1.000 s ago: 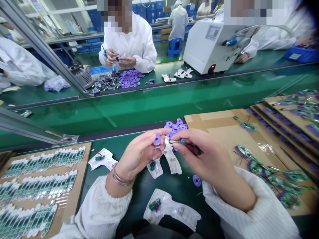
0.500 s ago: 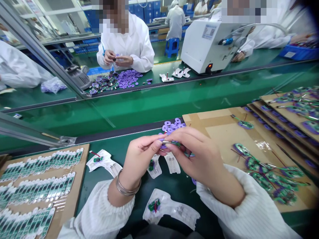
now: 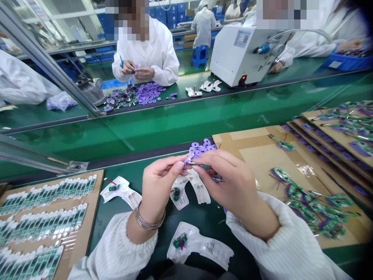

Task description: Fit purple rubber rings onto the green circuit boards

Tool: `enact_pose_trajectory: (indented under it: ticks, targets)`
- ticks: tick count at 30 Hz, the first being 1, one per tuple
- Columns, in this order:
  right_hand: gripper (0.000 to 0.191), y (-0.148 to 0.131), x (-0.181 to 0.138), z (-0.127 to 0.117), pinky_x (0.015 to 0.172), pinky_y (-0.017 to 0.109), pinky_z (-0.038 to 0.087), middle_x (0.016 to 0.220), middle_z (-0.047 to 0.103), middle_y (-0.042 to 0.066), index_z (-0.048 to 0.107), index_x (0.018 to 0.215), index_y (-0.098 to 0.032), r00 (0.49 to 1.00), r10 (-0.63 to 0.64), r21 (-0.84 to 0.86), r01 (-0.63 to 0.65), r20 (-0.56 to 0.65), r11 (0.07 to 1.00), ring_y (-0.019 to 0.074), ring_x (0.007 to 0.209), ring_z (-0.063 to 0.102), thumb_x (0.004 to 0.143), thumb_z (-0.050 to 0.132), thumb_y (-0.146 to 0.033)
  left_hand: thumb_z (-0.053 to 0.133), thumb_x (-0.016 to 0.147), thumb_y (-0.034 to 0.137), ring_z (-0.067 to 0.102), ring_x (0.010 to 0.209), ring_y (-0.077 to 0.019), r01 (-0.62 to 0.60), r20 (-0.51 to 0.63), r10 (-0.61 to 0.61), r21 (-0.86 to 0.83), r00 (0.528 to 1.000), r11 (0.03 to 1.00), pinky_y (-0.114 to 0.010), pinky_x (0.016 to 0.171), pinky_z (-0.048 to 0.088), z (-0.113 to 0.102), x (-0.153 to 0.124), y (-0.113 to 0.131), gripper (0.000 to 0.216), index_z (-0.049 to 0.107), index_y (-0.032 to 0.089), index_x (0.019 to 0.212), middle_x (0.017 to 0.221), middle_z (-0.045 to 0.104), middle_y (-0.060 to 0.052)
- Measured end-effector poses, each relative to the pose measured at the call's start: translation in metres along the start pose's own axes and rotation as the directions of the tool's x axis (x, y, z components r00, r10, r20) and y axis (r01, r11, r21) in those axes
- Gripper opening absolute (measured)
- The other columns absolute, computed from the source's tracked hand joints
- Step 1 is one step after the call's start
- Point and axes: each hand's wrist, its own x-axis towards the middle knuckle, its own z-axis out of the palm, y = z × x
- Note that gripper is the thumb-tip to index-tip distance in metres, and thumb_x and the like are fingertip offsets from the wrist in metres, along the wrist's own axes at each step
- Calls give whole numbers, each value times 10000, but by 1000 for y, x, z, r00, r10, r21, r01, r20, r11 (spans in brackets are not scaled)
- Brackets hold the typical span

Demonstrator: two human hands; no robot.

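Observation:
In the head view my left hand [image 3: 161, 179] pinches a purple ring [image 3: 189, 158] between thumb and fingertips. Against it, my right hand [image 3: 230, 177] grips a small green circuit board [image 3: 205, 166] with a silver metal part pointing left; its fingers cover much of the board. Just beyond my fingertips lies a pile of loose purple rings [image 3: 202, 147]. Below my hands a white curved plastic shell [image 3: 199, 186] rests on the green table, with a small board in it. Similar shells lie nearer me [image 3: 201, 245] and to the left [image 3: 121, 190].
At left, a cardboard sheet [image 3: 94, 202] carries rows of green-and-white boards. Cardboard [image 3: 244, 149] on the right bears wired boards [image 3: 314, 206], beside stacked loaded sheets [image 3: 329, 155]. Across a green partition [image 3: 163, 126], a co-worker [image 3: 159, 50] handles small parts near a white machine [image 3: 233, 54].
My left hand has shifted slightly left, and the purple ring now shows more clearly, tilted beside the metal part. The right hand stays nearly in place, still gripping the board.

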Motion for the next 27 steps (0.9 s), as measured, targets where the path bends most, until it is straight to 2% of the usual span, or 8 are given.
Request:
enact_pose_trajectory:
  ticks: [5, 9, 13, 17, 19, 22, 27]
  targets:
    - [71, 1, -1, 2, 739, 289, 538, 884, 727, 38, 655, 928, -212, 999, 37, -7, -37, -34, 999, 175, 838, 675, 902, 590, -202, 761, 772, 219, 720, 728, -152, -28, -23, 27, -29, 999, 999, -234, 638, 612, 1, -1, -4, 98, 770, 218, 869, 912, 767, -41]
    - [61, 0, -2, 2, 717, 269, 522, 855, 728, 29, 656, 922, -200, 997, 64, -9, -65, -44, 998, 159, 798, 668, 899, 600, -202, 752, 775, 178, 701, 728, -121, -47, 21, 49, -98, 999, 994, -205, 625, 594, 0, 1, -4, 57, 738, 202, 825, 919, 739, -28]
    - [67, 0, -1, 2, 706, 259, 507, 853, 724, 29, 658, 921, -193, 998, 64, -4, -64, -26, 998, 156, 791, 662, 900, 595, -193, 745, 775, 149, 686, 799, -121, -70, 67, 77, -107, 995, 992, -225, 725, 581, -1, 4, -2, 69, 723, 198, 819, 894, 718, -23]
    - [71, 1, -1, 1, 728, 260, 503, 867, 724, 25, 658, 929, -195, 999, 52, -10, -52, -10, 999, 157, 813, 663, 908, 592, -209, 758, 756, 152, 682, 886, -161, -29, 98, 38, -93, 994, 995, -265, 785, 568, -4, 7, 0, 64, 698, 174, 761, 914, 718, -47]
    - [76, 1, -2, 1, 731, 254, 498, 881, 725, 26, 657, 938, -189, 999, 51, -29, -51, 3, 998, 155, 820, 665, 913, 587, -205, 766, 749, 152, 679, 934, -174, 10, 113, 2, -100, 994, 995, -279, 809, 567, -6, 8, 0, 142, 701, 183, 872, 1003, 723, -64]
    - [83, 1, -2, 2, 709, 248, 486, 887, 726, 19, 654, 945, -191, 998, 62, -65, -60, 25, 996, 150, 801, 665, 922, 575, -194, 765, 756, 150, 675, 952, -160, 48, 164, -33, -90, 986, 995, -268, 828, 570, -10, 9, 0, 400, 671, 240, 1135, 1084, 717, -63]
    - [82, 3, -3, 6, 709, 258, 480, 874, 721, 27, 649, 925, -180, 1000, -2, -85, 0, -20, 996, 156, 800, 667, 927, 567, -186, 776, 743, 153, 669, 866, -127, 21, 212, -17, -17, 977, 1000, -214, 767, 584, -15, 12, -1, 273, 751, 235, 1002, 1054, 716, -48]
